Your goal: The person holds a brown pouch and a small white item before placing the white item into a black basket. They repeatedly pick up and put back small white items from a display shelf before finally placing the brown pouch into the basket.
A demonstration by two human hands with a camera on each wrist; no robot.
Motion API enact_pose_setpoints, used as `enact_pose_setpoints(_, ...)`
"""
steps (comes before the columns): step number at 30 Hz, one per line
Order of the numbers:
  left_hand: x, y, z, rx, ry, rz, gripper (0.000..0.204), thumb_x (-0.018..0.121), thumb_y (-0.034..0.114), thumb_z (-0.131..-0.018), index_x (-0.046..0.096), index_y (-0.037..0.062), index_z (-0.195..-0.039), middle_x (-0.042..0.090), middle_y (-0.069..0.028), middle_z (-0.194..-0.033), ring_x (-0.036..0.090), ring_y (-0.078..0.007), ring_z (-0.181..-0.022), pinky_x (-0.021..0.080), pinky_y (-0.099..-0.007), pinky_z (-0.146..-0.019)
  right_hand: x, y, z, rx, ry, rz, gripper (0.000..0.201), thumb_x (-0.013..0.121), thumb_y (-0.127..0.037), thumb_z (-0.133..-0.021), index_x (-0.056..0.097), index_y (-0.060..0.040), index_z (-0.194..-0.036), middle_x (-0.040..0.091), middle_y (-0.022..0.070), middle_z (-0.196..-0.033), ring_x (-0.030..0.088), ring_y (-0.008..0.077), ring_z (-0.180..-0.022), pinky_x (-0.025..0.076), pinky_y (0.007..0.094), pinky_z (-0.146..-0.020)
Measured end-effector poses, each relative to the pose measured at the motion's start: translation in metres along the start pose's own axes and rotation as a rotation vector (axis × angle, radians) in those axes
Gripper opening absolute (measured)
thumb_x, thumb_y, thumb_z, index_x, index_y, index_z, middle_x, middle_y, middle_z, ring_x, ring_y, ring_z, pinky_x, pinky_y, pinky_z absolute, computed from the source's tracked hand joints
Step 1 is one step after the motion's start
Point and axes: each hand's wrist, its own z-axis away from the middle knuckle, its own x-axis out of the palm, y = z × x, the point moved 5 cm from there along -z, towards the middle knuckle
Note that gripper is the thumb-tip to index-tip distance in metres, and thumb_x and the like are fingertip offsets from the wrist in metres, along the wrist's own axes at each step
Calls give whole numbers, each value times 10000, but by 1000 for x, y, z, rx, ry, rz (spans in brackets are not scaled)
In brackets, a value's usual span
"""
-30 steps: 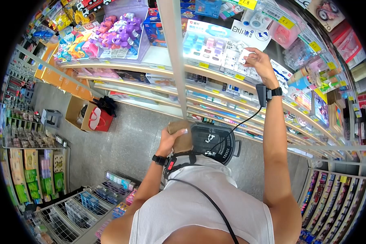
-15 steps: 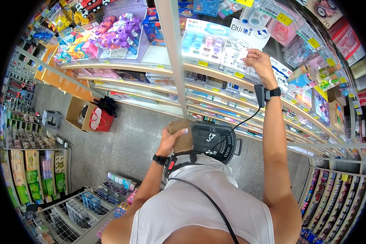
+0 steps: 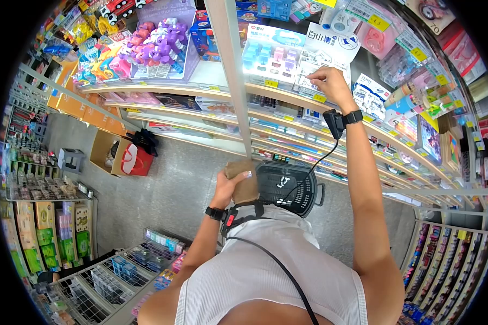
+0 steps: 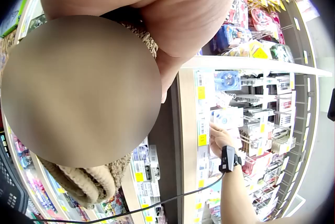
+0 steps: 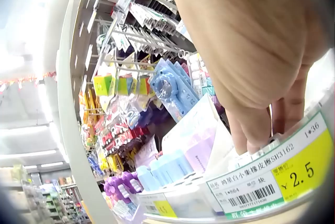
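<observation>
Head view, grey shop floor (image 3: 171,187), pale shelf (image 3: 285,96), right hand (image 3: 333,85) at white erasers (image 3: 311,65), hold unclear, left hand (image 3: 225,188) gripping brown bundle (image 3: 246,188)

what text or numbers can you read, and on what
"鸿星白小集橡皮擦SH3162": shelf label
"1*36": same label
"1*864": same label
"2.5": same label
"白小集": white card
"爱好": display box
"4.5": yellow tag
"70": package
Barcode digits, most other labels: too small or blurred

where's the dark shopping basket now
In the head view, the dark shopping basket is just right of centre, right of the left hand and beside the lower shelves.
</observation>
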Motion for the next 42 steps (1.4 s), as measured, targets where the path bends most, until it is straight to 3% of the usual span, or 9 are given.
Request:
enact_pose_setpoints(13, -3, 1, 4, -12, 19, 28, 371, 787, 30, -866, 647, -44, -1202, 725, -109, -1143, 698, -184, -1006, 576, -331, -880, 6, -4, 1, -69, 132, 177, 196, 853, -35, -727, 793, -13, -912, 712, 126, -941, 705, 231, -795, 579, 329, -749)
enact_pose_setpoints(21, -4, 4, 4, -13, 38, 21, 400, 806, 41, -848, 643, -40, -1204, 724, -110, -1139, 698, -188, -1003, 575, -331, -882, -18, -7, -11, 0, 210, 177, 146, 807, -142, -825, 781, -20, -901, 748, 134, -854, 704, 220, -726, 560, 339, -707)
enact_pose_setpoints(22, -3, 5, 5, -18, 39, 28, 401, 807, 41, -848, 643, -41, -1205, 723, -110, -1140, 698, -190, -1003, 576, -333, -882, -28, -9, -14, 32, 276, 192, 185, 782, -195, -832, 778, -23, -901, 752, 167, -831, 729, 323, -792, 563, 395, -753)
enact_pose_setpoints(25, -4, 4, 4, -23, 44, 32, 399, 806, 41, -849, 644, -44, -1204, 724, -111, -1137, 700, -192, -999, 578, -336, -880, -39, 4, -32, 42, 324, 272, 214, 779, -204, -835, 780, -31, -959, 756, 162, -856, 729, 346, -821, 562, 411, -764)
enact_pose_setpoints(30, -3, 7, 7, -14, 37, 3, 396, 790, 55, -874, 615, -63, -1209, 712, -123, -1133, 698, -203, -987, 580, -347, -868, -25, 36, -62, 179, 147, 357, 336, 810, -285, -798, 775, -45, -1030, 729, 199, -1100, 689, 373, -1051, 534, 433, -936)
enact_pose_setpoints(33, -8, 5, 6, 1, 45, 16, 385, 793, 59, -872, 626, -69, -1195, 714, -125, -1125, 700, -198, -972, 583, -345, -860, -18, 46, -68, 266, 132, 324, 380, 834, -295, -767, 775, -36, -1039, 734, 195, -1085, 694, 367, -1039, 535, 435, -935)
enact_pose_setpoints(34, -10, 4, 6, 3, 50, 6, 379, 794, 60, -872, 632, -67, -1190, 716, -123, -1121, 699, -195, -973, 582, -345, -860, -17, 46, -67, 234, 210, 344, 403, 854, -291, -736, 777, -32, -1036, 746, 185, -1038, 704, 363, -1004, 544, 428, -922)
enact_pose_setpoints(38, -11, 5, 7, 21, 67, 15, 370, 796, 65, -872, 643, -61, -1183, 720, -116, -1108, 697, -191, -971, 581, -344, -864, -19, 49, -67, 204, 244, 302, 389, 849, -260, -727, 780, -37, -1037, 748, 179, -1005, 718, 355, -938, 560, 411, -886)
enact_pose_setpoints(42, -13, 2, 4, -3, 55, 28, 386, 798, 46, -857, 652, -40, -1205, 724, -110, -1149, 697, -193, -1015, 574, -341, -890, -34, 32, -52, 37, 316, 152, 351, 837, -169, -736, 780, -35, -1055, 746, 158, -984, 741, 270, -884, 578, 351, -837)
